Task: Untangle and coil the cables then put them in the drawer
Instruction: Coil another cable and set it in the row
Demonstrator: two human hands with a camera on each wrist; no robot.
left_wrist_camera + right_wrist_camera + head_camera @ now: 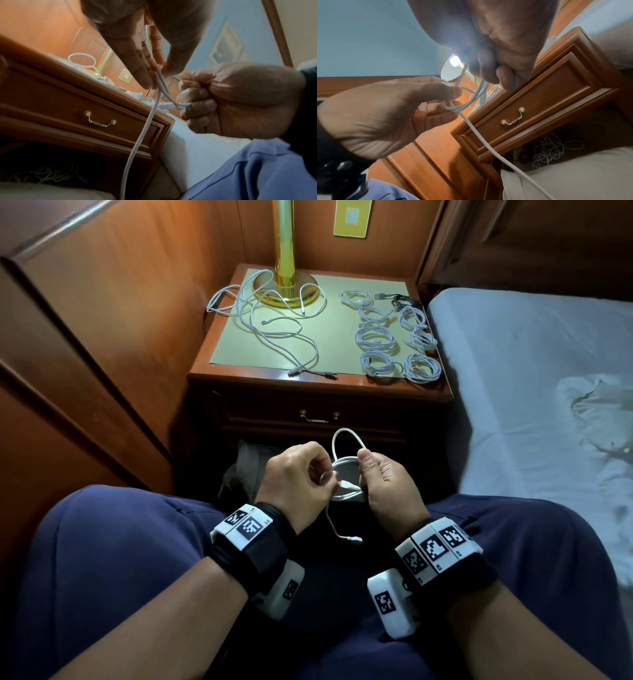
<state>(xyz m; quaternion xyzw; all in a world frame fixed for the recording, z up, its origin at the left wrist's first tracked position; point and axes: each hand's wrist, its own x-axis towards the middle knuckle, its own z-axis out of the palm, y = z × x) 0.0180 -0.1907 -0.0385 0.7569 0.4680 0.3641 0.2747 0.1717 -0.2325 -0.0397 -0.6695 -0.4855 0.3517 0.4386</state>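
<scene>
Beside the bed, both hands pinch a white cable. Left grip and right grip clamp its limp, light loops; hold where they cross.

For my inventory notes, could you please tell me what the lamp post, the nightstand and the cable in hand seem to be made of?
Shiny gold lamp post: probably polished brass or brass-plated metal, given its mirror-like streaks. Reddish-brown nightstand: apparently varnished wood with glossy moulded edges. Thin white cable: likely smooth plastic-sheathed, since it bends in soft loops.

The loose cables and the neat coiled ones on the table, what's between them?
Only bare green mat, seen in the head view, separates the loose cables from the coiled cables.
</scene>
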